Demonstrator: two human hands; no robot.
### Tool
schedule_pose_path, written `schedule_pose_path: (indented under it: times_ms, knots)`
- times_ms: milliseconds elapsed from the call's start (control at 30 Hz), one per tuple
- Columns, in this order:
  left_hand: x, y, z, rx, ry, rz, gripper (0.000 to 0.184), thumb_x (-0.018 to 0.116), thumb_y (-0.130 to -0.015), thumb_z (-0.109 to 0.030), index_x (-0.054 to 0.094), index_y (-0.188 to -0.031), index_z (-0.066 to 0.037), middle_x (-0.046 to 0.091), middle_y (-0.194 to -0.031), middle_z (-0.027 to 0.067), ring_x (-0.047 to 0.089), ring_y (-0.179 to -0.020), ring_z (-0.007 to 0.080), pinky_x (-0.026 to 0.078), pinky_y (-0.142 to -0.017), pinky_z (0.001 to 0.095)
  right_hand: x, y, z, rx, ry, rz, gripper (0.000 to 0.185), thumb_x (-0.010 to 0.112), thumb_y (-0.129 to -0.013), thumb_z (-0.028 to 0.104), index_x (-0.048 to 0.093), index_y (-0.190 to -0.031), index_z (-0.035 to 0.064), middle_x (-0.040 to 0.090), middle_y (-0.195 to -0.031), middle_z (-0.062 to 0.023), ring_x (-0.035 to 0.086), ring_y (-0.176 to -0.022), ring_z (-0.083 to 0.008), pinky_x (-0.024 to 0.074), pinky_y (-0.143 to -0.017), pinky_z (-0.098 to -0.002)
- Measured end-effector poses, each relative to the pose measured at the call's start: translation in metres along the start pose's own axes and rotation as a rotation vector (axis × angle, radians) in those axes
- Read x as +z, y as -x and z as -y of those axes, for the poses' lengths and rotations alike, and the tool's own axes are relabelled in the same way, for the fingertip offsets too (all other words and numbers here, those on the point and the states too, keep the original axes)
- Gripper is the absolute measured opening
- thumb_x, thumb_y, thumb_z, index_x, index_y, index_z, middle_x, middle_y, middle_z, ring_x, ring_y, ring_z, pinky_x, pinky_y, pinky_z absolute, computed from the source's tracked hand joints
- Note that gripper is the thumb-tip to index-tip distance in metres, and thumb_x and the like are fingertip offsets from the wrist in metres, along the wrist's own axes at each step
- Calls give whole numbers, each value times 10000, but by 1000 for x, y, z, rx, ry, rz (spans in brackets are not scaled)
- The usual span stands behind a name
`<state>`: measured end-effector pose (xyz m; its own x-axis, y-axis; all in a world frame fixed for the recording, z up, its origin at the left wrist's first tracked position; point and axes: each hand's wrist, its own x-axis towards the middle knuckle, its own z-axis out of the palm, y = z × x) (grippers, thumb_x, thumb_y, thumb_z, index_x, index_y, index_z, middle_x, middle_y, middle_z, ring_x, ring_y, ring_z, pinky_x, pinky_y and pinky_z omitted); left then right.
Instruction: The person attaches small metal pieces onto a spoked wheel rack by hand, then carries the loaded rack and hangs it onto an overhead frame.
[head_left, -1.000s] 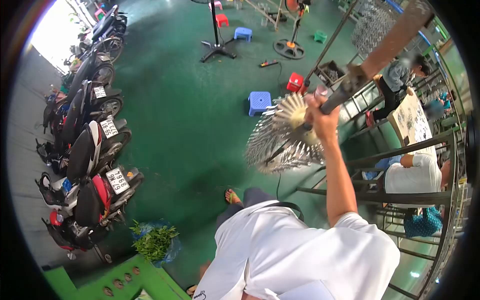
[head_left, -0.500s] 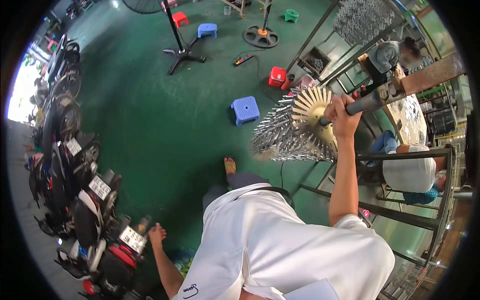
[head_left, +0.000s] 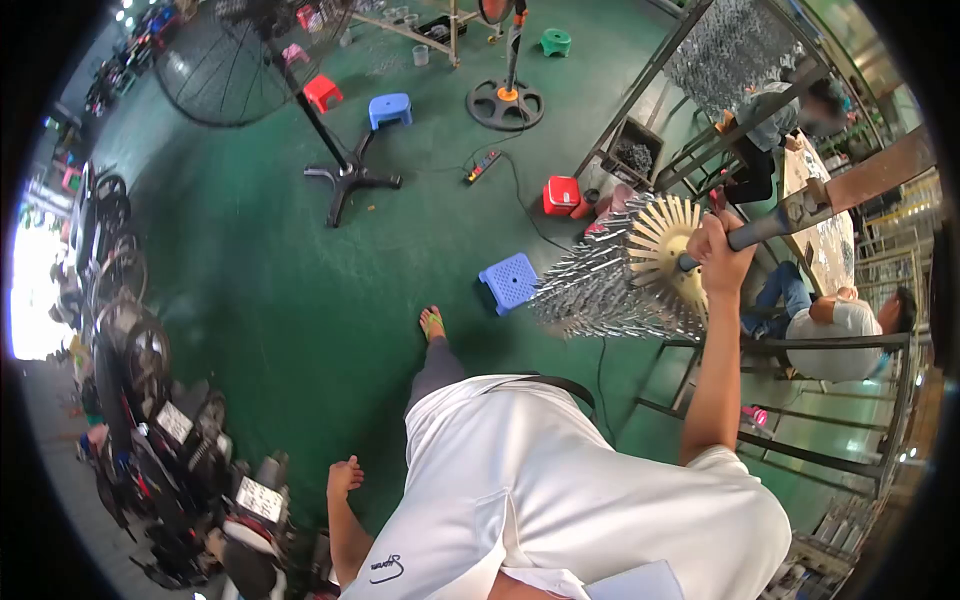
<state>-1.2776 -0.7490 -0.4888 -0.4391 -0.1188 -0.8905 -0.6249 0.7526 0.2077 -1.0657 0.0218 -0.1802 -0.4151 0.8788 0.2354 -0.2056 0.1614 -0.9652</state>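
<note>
My right hand point(head_left: 718, 255) is wrapped round a grey metal shaft point(head_left: 760, 232). Beside it, on the shaft's inner end, sits a brass-coloured slotted disc point(head_left: 668, 246). Behind the disc spreads a dense, tapering bundle of thin silvery metal pieces point(head_left: 590, 292); their exact kind is too small to tell. Towards the right edge the shaft joins a flat rusty bar point(head_left: 870, 178). Low on the other side, my left hand point(head_left: 345, 477) hangs beside my body with its fingers loosely bent and apart, holding nothing.
A blue stool point(head_left: 509, 282) stands ahead, near the bundle. Parked motorbikes point(head_left: 175, 450) line the left. Fan stands point(head_left: 350, 178), a power strip point(head_left: 484, 167) and a cable lie ahead. A metal frame point(head_left: 800, 440) and two seated people point(head_left: 835, 335) are at the right.
The view has shifted; more of the large fan and its base shows. My forward foot appears further left. My left hand has swung slightly, and my right hand keeps hold of the shaft.
</note>
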Motion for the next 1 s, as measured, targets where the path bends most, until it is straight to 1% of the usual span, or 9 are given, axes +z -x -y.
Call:
schedule_pose_path:
  times_ms: [133,267,467,567,667,867,900,967,1000]
  knots:
    - [-63,-65,-151,13,-112,66,413,626,-975,-433,651,-980,-20,694,-785,81,648,-605,150,526,-522,285,36,-57,-9,5,59,-83,428,599,-922,14,313,-618,107,339,-505,14,314,-395,-78,241,-390,-269]
    - [-79,-82,-373,248,-252,118,374,595,-1007,-392,655,-958,-26,677,-794,38,594,-615,108,487,-543,254,60,-118,-31,-46,133,-120,394,586,-945,18,349,-642,105,353,-495,4,327,-387,-95,249,-391,-286]
    - [-2,-34,-670,829,-560,257,405,617,-993,-400,664,-963,1,665,-790,31,575,-698,119,466,-664,287,102,-191,-50,32,38,-191,468,604,-917,-10,272,-617,126,373,-510,26,361,-405,-65,245,-387,-270]
    - [58,66,-797,1060,-586,413,391,656,-973,-372,663,-1066,8,695,-929,73,627,-870,145,493,-814,308,133,-234,-75,-3,146,-258,435,592,-902,-7,291,-616,124,374,-527,42,375,-426,-60,256,-397,-259]
    - [113,168,-878,1281,-587,610,392,659,-976,-322,631,-1184,9,693,-1088,75,635,-1036,157,482,-950,321,153,-270,-90,50,41,-212,426,598,-895,6,295,-615,110,387,-537,44,395,-443,-53,289,-401,-259]
    - [223,294,-994,1770,-450,924,613,764,-886,-302,536,-1376,-14,641,-1304,117,590,-1201,227,444,-1059,365,191,-353,-140,6,306,-228,330,639,-870,39,423,-622,55,452,-545,31,441,-463,-67,352,-426,-279]
    - [244,305,-1007,1797,-372,935,584,778,-874,-288,562,-1336,-4,657,-1264,115,604,-1174,218,455,-1039,359,198,-368,-143,-38,395,-202,311,652,-860,46,443,-630,52,474,-557,31,452,-485,-64,364,-439,-277]
    - [284,316,-1038,1851,-230,973,526,808,-851,-259,614,-1255,15,689,-1183,111,632,-1121,199,478,-1000,348,215,-402,-163,4,81,-239,295,683,-837,78,473,-632,43,484,-558,47,459,-518,-60,376,-466,-280]
    - [301,313,-1059,1790,-302,1046,456,819,-841,-246,633,-1163,20,701,-1100,101,652,-1051,188,499,-940,337,221,-414,-166,22,249,-250,162,708,-809,91,556,-786,41,569,-724,6,543,-684,-94,437,-581,-300]
